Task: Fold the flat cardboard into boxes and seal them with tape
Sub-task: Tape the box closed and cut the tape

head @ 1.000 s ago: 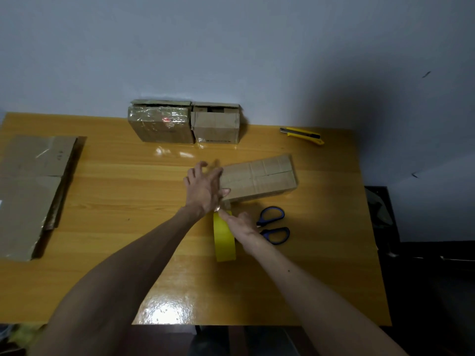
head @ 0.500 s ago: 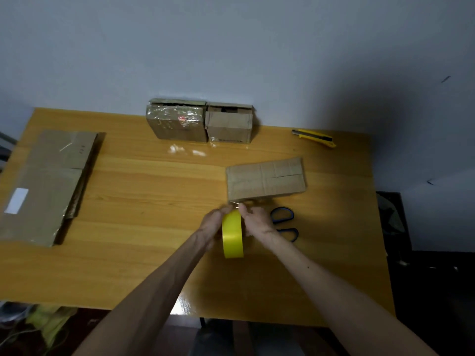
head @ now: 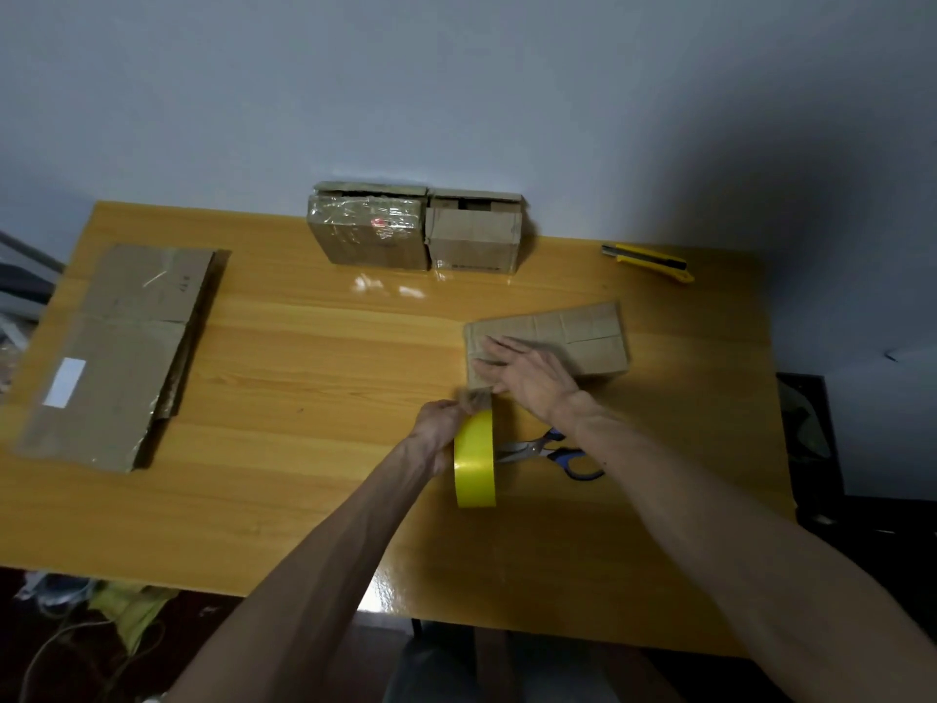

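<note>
Head view: I see flat cardboard [head: 116,347] left on the surface [head: 304,372], two boxes [head: 370,235] behind. My left hand [head: 438,431] grips the yellow tape [head: 474,466], scissors [head: 563,451] just beside; my right hand's [head: 530,375] straight fingers [head: 499,346] press the folded box [head: 583,337].

The brown cardboard box [head: 583,337] lies low on the table [head: 304,357], right of centre, with its long axis slightly tilted. Creases and a slit mark its top face. The right hand [head: 527,372] rests flat on its left end. The yellow tape roll [head: 474,461] is upright on edge just in front of that end, gripped by the left hand [head: 438,423]. A stack of flat cardboard [head: 121,347] lies at the table's left side. 2 assembled boxes [head: 370,235] stand touching at the rear edge.
</note>
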